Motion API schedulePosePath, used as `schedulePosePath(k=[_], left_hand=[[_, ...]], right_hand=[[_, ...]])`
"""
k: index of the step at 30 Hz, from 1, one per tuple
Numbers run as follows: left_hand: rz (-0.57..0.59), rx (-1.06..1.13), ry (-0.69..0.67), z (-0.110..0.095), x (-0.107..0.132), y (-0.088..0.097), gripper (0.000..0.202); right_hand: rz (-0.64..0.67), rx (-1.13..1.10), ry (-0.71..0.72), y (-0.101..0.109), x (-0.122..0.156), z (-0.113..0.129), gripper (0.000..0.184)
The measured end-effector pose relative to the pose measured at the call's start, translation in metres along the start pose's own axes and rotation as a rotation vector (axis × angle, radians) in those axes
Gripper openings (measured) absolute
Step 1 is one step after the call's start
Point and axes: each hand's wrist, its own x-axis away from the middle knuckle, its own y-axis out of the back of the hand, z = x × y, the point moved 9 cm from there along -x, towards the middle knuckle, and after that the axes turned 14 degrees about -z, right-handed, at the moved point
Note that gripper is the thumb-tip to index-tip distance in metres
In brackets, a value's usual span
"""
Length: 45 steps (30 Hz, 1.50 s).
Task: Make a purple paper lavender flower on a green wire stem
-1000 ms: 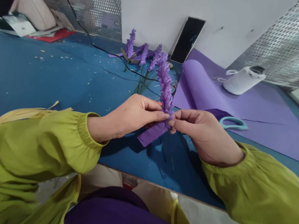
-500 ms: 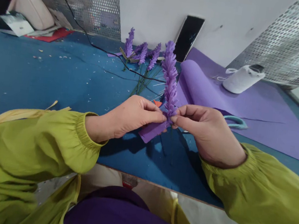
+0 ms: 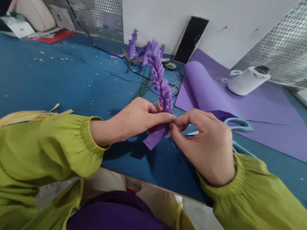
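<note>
A purple paper lavender flower [image 3: 160,80] leans to the left above the table, its lower end pinched between my hands. My left hand [image 3: 137,122] is closed around its base, thumb on top. From under those fingers a flat purple paper strip [image 3: 155,137] hangs down. My right hand [image 3: 205,140] is closed in a pinch at the same base, its fingertips meeting my left thumb. The stem end is hidden by the fingers. Scissors with light blue handles [image 3: 239,124] lie partly under my right hand, one blade tip showing.
Smaller finished lavender flowers [image 3: 132,44] lie at the back. A smartphone [image 3: 190,40] leans on the white board. Purple paper [image 3: 267,111], partly rolled, covers the right side, with a small white pouch [image 3: 247,81] on it. A black cable [image 3: 86,32] crosses the blue table [image 3: 48,74].
The flower has tilted to the left, its tip passing in front of the smaller flowers. My right hand has turned and moved slightly left and down, uncovering more of the scissors.
</note>
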Motion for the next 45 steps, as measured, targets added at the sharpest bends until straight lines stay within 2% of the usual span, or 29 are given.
schedulePosePath(k=[3,5,10,14,20,26,33,36,41,43,45], left_hand=[[-0.001,-0.031,-0.020,0.000,0.000,0.001,0.039],[0.001,-0.034,-0.028,0.000,0.000,0.002,0.036],[-0.029,-0.028,-0.043,-0.002,-0.002,0.008,0.036],[-0.024,-0.064,-0.084,-0.006,-0.002,0.009,0.035],[-0.012,-0.128,-0.155,-0.010,0.000,0.007,0.036],[0.019,-0.190,-0.241,-0.016,0.002,0.004,0.039],[0.034,-0.235,-0.322,-0.022,0.004,0.002,0.045],[0.048,-0.179,-0.243,-0.016,0.002,0.001,0.041],[0.085,0.087,0.051,0.005,-0.001,-0.004,0.023],[0.057,0.108,0.100,0.010,-0.003,-0.003,0.021],[0.026,0.116,0.091,0.011,-0.004,0.000,0.021]], right_hand=[[-0.007,0.016,0.061,0.000,0.001,0.006,0.012],[0.016,-0.055,0.020,0.001,-0.001,0.004,0.011],[0.112,-0.301,-0.334,-0.001,-0.009,-0.025,0.015],[0.301,-0.506,-0.577,-0.021,-0.001,-0.042,0.023],[0.365,-0.563,-0.633,-0.033,0.005,-0.045,0.023],[0.423,-0.649,-0.748,-0.043,0.012,-0.048,0.020],[0.402,-0.714,-0.852,-0.046,0.018,-0.047,0.006],[0.396,-0.715,-0.855,-0.046,0.018,-0.047,0.004],[0.375,-0.693,-0.817,-0.047,0.019,-0.046,0.008],[0.376,-0.672,-0.784,-0.046,0.019,-0.045,0.009],[0.373,-0.655,-0.738,-0.043,0.016,-0.044,0.014]])
